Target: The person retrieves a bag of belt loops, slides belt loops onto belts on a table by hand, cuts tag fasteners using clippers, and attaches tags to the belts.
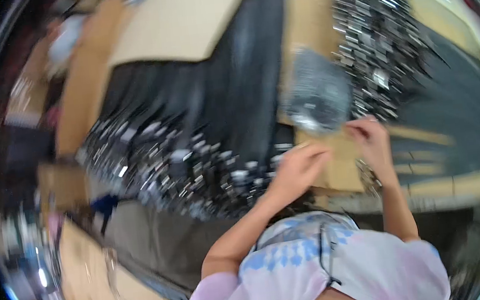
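A clear plastic bag (317,91) lies on a strip of cardboard (340,168) in front of me, its contents too blurred to name. My left hand (301,169) is closed just below the bag's near edge, thumb and fingers pressed together. At the bag's near right corner, my right hand (371,141) is closed in a pinch. Whatever either hand pinches is too small or smeared to make out. To the left spreads a heap of small shiny dark and silver pieces (182,162). A second heap of similar pieces (378,39) lies beyond the bag on the right.
Dark sheeting (203,89) lies under the left heap, with a pale board (184,20) on its far part. A grey surface (454,108) extends at the right. Cardboard pieces (90,78) stand at the left, and a tan panel (109,277) leans lower left.
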Motion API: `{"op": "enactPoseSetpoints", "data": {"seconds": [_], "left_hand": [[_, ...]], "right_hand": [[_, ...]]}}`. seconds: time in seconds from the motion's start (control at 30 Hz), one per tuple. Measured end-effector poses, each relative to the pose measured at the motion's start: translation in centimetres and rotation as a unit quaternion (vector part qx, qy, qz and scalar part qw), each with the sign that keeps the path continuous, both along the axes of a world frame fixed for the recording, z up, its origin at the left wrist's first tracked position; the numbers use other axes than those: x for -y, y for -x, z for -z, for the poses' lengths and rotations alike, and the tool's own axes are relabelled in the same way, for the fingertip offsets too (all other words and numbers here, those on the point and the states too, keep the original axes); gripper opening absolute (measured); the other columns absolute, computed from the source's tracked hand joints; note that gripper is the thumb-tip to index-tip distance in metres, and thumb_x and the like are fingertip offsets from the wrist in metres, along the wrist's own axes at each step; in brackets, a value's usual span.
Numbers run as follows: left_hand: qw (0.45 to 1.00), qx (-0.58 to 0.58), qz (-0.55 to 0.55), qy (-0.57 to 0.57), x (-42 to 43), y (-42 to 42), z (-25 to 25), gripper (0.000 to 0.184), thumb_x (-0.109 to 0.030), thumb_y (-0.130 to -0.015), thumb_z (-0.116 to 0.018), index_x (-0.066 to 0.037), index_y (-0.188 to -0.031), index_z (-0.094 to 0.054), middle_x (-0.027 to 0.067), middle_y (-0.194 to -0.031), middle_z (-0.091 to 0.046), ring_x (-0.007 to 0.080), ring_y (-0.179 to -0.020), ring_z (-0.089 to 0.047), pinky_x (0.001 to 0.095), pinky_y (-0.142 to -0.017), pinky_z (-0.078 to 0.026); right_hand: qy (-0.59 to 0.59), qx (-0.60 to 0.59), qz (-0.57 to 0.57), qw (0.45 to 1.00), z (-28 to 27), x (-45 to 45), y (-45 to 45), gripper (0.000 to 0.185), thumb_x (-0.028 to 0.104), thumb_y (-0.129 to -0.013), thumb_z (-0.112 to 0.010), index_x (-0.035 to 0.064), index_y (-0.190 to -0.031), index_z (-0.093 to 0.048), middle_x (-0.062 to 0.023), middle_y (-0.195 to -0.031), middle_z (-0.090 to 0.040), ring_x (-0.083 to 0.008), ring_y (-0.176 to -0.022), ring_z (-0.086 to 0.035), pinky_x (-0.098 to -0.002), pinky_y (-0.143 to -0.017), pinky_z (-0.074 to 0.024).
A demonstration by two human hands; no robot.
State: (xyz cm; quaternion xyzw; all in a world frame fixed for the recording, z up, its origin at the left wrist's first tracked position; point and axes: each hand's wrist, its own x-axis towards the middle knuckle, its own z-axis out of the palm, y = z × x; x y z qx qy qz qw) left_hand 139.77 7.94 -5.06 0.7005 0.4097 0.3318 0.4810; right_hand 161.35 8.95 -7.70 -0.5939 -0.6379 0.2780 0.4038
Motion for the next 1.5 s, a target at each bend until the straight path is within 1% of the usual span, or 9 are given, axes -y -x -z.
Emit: {"op": "enactPoseSetpoints", "data": {"seconds": [0.1,0.13,0.17,0.27,0.93,1.03,1.1,1.27,1.5], "left_hand": [[0.986,0.048,-0.1,-0.124,-3.1,-3.5,2.5,0.02,-0.016,-0.081,-0.055,0.0,-0.091,-0.065,0.0162,-0.092,-0.063,0.0339,-0.087,-0.059,0.0406,-0.079,-0.047],[0.978,-0.1,-0.079,-0.163,-4.5,-4.9,4.3,0.019,-0.014,-0.081,-0.052,0.001,-0.085,-0.063,0.0196,-0.091,-0.06,0.0361,-0.088,-0.057,0.0436,-0.078,-0.045],[0.984,-0.058,-0.17,-0.02,-5.3,-6.5,5.9,0.02,-0.013,-0.081,-0.049,0.003,-0.081,-0.061,0.0227,-0.089,-0.057,0.0381,-0.086,-0.055,0.047,-0.078,-0.044],[0.943,-0.179,-0.256,-0.114,-7.4,-7.7,10.6,0.019,-0.003,-0.076,-0.053,0.009,-0.09,-0.051,0.0278,-0.096,-0.052,0.0407,-0.082,-0.059,0.0442,-0.068,-0.05],[0.895,-0.32,-0.261,-0.168,-6.9,-7.6,9.3,0.033,-0.007,-0.071,-0.06,0.008,-0.1,-0.054,0.0276,-0.121,-0.05,0.0306,-0.08,-0.063,0.0357,-0.068,-0.052],[0.882,-0.192,-0.286,-0.32,-7.1,-6.9,10.5,0.02,-0.002,-0.072,-0.058,0.006,-0.09,-0.056,0.0245,-0.109,-0.056,0.0341,-0.079,-0.061,0.0384,-0.069,-0.05],[0.947,-0.134,-0.259,-0.137,-8.7,-7.0,10.9,0.011,0.0,-0.072,-0.059,0.005,-0.08,-0.053,0.0217,-0.094,-0.057,0.0378,-0.079,-0.059,0.0415,-0.068,-0.047],[0.967,-0.011,-0.234,-0.095,-8.4,-6.9,9.5,0.007,0.0,-0.077,-0.057,0.003,-0.078,-0.05,0.0192,-0.084,-0.054,0.0389,-0.08,-0.056,0.0436,-0.066,-0.044],[0.956,0.054,-0.284,-0.054,-8.5,-7.5,10.4,0.01,-0.007,-0.083,-0.055,0.0,-0.083,-0.048,0.02,-0.082,-0.053,0.0389,-0.083,-0.054,0.0444,-0.072,-0.042]], "right_hand": [[0.018,0.08,-0.04,0.996,1.2,-4.5,1.0,0.014,0.003,-0.078,-0.064,-0.0005,-0.091,-0.064,-0.0088,-0.083,-0.058,-0.0206,-0.078,-0.058,-0.0285,-0.071,-0.0459],[-0.056,0.047,-0.085,0.994,3.1,-5.7,0.5,0.02,0.003,-0.075,-0.067,-0.0021,-0.094,-0.062,-0.0101,-0.086,-0.056,-0.0217,-0.081,-0.056,-0.0296,-0.072,-0.0455],[-0.043,-0.058,-0.111,0.991,7.2,-7.5,0.2,0.03,0.008,-0.072,-0.069,-0.0029,-0.098,-0.058,-0.0116,-0.09,-0.055,-0.0227,-0.083,-0.055,-0.0325,-0.072,-0.045],[-0.045,0.11,-0.128,0.985,8.2,-9.5,0.0,0.026,0.01,-0.076,-0.069,-0.0038,-0.092,-0.054,-0.0123,-0.086,-0.051,-0.0247,-0.078,-0.054,-0.0341,-0.069,-0.0437],[-0.13,0.155,-0.167,0.965,7.2,-8.3,-0.1,0.01,0.001,-0.086,-0.055,-0.0042,-0.092,-0.059,-0.0135,-0.09,-0.054,-0.0263,-0.083,-0.054,-0.0329,-0.068,-0.0442],[-0.058,0.095,-0.149,0.982,5.9,-7.8,0.3,0.013,0.0,-0.084,-0.056,-0.0037,-0.096,-0.06,-0.0121,-0.093,-0.056,-0.0252,-0.084,-0.055,-0.0326,-0.068,-0.0444],[-0.073,0.08,-0.128,0.986,5.6,-7.6,0.4,0.013,-0.002,-0.083,-0.057,-0.0037,-0.095,-0.06,-0.0119,-0.093,-0.056,-0.0253,-0.085,-0.055,-0.0329,-0.07,-0.0445],[-0.135,0.096,-0.144,0.976,4.8,-7.8,0.7,0.023,-0.007,-0.07,-0.065,-0.0025,-0.092,-0.06,-0.0132,-0.097,-0.057,-0.0296,-0.091,-0.055,-0.0371,-0.083,-0.0427],[-0.137,0.087,-0.138,0.977,2.9,-8.3,1.4,0.016,-0.007,-0.064,-0.066,-0.0028,-0.077,-0.057,-0.0124,-0.081,-0.057,-0.028,-0.08,-0.055,-0.0343,-0.074,-0.0439]]}}
